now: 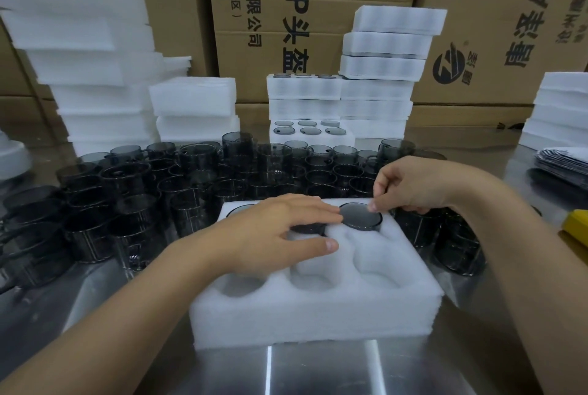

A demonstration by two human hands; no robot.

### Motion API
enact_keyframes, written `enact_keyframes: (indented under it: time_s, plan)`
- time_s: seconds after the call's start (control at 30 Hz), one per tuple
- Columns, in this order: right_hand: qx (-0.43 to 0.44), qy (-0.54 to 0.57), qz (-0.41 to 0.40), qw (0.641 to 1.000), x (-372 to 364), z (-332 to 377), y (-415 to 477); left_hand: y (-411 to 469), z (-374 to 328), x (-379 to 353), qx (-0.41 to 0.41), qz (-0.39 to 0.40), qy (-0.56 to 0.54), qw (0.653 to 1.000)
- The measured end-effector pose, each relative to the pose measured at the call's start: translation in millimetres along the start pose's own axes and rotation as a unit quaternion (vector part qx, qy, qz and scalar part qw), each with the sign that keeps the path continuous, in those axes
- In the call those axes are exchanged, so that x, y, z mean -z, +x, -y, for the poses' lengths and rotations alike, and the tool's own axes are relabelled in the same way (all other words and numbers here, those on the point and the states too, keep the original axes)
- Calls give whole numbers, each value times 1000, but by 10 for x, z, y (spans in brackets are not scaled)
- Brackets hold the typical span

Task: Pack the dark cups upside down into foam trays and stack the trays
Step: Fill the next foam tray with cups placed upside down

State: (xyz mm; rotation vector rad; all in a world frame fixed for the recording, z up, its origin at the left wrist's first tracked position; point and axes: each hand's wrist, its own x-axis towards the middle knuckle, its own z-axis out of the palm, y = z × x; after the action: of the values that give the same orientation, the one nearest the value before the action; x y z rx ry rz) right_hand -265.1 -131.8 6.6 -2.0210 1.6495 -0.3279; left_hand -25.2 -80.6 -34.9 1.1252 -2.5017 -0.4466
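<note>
Foam tray (318,315) at the worktop's (321,372) near edge holds 3 upturned cups (360,216) in its far row, left hand (270,232) flat on the middle one, right hand (410,186) touching the rightmost with curled fingers, grip unclear; cups look slick and brittle, best held by the wall.

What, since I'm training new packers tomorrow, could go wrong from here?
The far-right cup stands proud of the foam tray; left unseated, the next tray may rock. Loose cups crowd the tray's right edge beside the right hand, easy to knock. The packed stack behind looks staggered and might topple.
</note>
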Motion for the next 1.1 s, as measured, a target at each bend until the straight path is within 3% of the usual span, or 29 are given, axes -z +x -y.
enact_keyframes:
  time_s: [0.13,0.2,0.37,0.6,0.9,1.1]
  plan:
    - [37,-14,-47,998,-33,57,-25,-28,16,44,16,-194,-105,975]
    - [58,23,-85,994,-69,108,-27,-24,24,50,47,-228,-142,962]
    - [131,28,-182,974,-261,244,43,21,79,73,131,-246,-223,934]
    - [156,-69,-225,959,-404,543,434,56,125,104,199,-307,-255,895]
    - [176,-187,-171,951,-510,702,805,57,126,106,225,-338,-301,863]
    - [215,-100,-202,950,-497,651,661,62,128,96,220,-331,-297,868]
